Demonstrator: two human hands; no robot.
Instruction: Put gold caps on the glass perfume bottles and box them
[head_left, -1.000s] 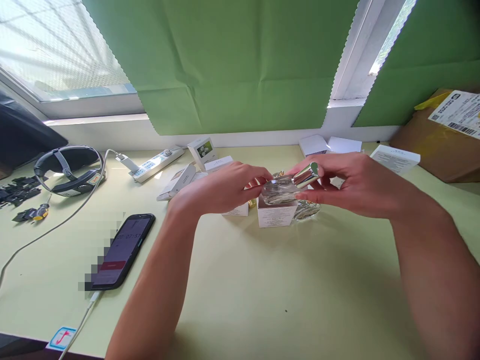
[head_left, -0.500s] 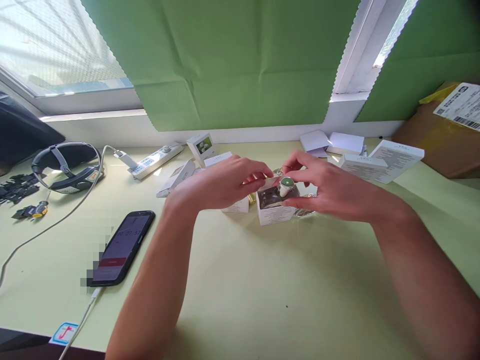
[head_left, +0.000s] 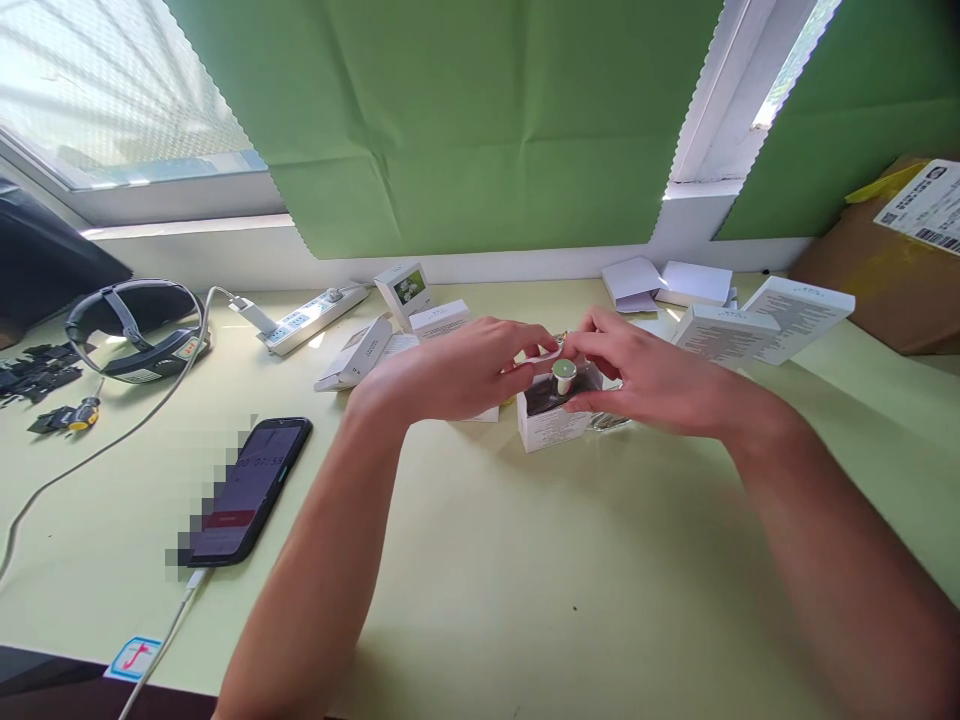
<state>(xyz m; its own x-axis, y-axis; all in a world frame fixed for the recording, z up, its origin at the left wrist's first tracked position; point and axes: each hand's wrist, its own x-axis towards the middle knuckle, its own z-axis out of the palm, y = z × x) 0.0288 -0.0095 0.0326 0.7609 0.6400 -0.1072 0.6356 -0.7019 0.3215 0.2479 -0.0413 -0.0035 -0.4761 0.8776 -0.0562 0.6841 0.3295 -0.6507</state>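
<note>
Window [head_left: 127,90] at far left, green blind [head_left: 465,130] across the centre, pale surface [head_left: 450,560] below. Left to right, findings as follows.

Headset [head_left: 142,335] lies at the left on the surface, dark parts [head_left: 37,378] beside it. Power strip [head_left: 311,320] stands near the sill, with a plugged-in cable [head_left: 112,460] curving down to the left. Phone [head_left: 251,490] lies nearer the front, screen up. Card [head_left: 135,658] sits at the front edge, which shows at lower left with a dark area beyond.

Left forearm [head_left: 307,580] rises from the bottom, angled inward past the left boxes [head_left: 356,355]. Left hand [head_left: 461,370] is palm down, fingertips at the rear left flap [head_left: 550,355] of the white box [head_left: 555,430]; whether they pinch it cannot be told.

Box stands open at centre, cap [head_left: 564,378] upright in its mouth. Right hand [head_left: 645,378] reaches in from the right, thumb at the near side of the mouth, forefinger at the rear, the two apart; firmness of hold cannot be told. Both hands nearly meet behind the cap. Right forearm [head_left: 832,550] runs to the lower right corner.

Behind it stand the right boxes [head_left: 727,335], then a brown carton [head_left: 892,285] at the right edge. Broad surface lies between the forearms, marked by one dark speck [head_left: 574,608].
</note>
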